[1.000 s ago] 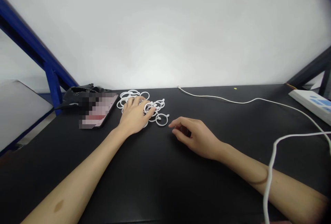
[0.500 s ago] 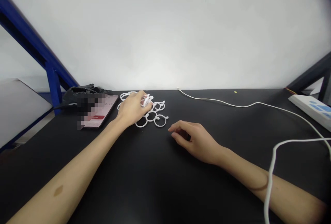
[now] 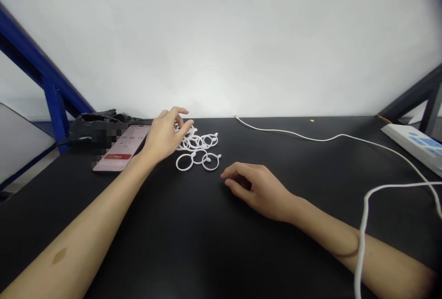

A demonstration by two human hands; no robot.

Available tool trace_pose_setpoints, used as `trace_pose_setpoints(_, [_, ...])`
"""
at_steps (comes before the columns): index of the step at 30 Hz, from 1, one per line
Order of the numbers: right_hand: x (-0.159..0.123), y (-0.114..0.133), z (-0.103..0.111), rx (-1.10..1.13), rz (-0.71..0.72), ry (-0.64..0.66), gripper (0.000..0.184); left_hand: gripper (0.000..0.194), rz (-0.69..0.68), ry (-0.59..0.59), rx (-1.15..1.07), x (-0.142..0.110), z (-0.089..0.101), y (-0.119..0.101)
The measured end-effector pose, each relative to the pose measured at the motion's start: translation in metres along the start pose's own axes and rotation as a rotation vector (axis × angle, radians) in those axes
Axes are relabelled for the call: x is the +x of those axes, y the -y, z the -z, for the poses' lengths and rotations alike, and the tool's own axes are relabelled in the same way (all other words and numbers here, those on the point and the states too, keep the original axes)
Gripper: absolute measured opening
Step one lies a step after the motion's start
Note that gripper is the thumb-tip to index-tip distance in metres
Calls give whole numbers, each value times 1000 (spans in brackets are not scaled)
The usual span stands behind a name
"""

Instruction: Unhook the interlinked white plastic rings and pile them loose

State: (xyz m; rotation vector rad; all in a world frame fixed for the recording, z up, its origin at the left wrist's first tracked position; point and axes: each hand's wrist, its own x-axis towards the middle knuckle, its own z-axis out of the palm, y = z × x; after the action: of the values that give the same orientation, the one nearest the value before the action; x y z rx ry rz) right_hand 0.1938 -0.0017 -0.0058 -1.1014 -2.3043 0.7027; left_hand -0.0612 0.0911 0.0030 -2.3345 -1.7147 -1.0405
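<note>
Several thin white rings with small tabs [image 3: 194,141] lie in an overlapping cluster on the black table [image 3: 207,234]. Over the left part of this cluster is my left hand [image 3: 165,133], its thumb and fingers spread apart, with nothing visibly held. The hand hides some of the rings behind it. My right hand [image 3: 257,188] rests on the table to the right of the nearest rings, apart from them. Its fingers are loosely curved, with a gap between thumb and index finger and nothing seen in it.
Left of the rings lies a phone [image 3: 122,144] showing a timer, beside crumpled black plastic [image 3: 91,124]. A white cable [image 3: 321,140] crosses the right side, passing over my right forearm. A white box [image 3: 414,144] sits at the right edge; a pale wall [image 3: 221,50] stands behind.
My left hand has lifted and shifted left off the pile, its fingers opening from around the rings. The view has turned slightly. My right hand stays in place.
</note>
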Motion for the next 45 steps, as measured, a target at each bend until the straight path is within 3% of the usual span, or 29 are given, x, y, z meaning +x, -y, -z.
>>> trace_pose_setpoints(5, [1, 0, 0, 4, -11, 9, 11, 40, 20, 13, 91, 2, 1, -2])
trace_pose_setpoints(10, [0, -2, -2, -39, 17, -20, 12, 76, 116, 311, 250, -5, -14, 3])
trace_pose_setpoints(14, [2, -3, -6, -218, 112, -97, 19, 79, 91, 399, 289, -10, -23, 4])
trace_pose_setpoints(16, [7, -5, -11, -301, 109, -149, 37, 73, 76, 378, 292, -12, -24, 1])
trace_pose_setpoints(18, [18, -7, -16, -348, 51, -164, 65, 64, 57, 347, 283, -12, -23, -2])
trace_pose_setpoints(21, [43, -12, -25, -341, -95, -75, 102, 49, 36, 287, 229, -13, -22, -5])
trace_pose_setpoints(25, [78, -16, -37, -326, -114, 16, 114, 29, 28, 203, 77, -15, -23, -6])
trace_pose_setpoints(29, [99, -18, -45, -323, -19, -2, 107, 22, 48, 145, 24, -15, -24, -6])
trace_pose_setpoints(35, [102, -21, -48, -303, 86, -144, 69, 14, 37, -1, -143, -16, -21, -4])
trace_pose_setpoints(39, [99, -23, -48, -293, 107, -186, 51, 14, 27, -24, -162, -15, -17, 1])
trace_pose_setpoints(45, [98, -19, -48, -236, 137, -179, 50, 18, -22, -6, -70, -16, -11, 10])
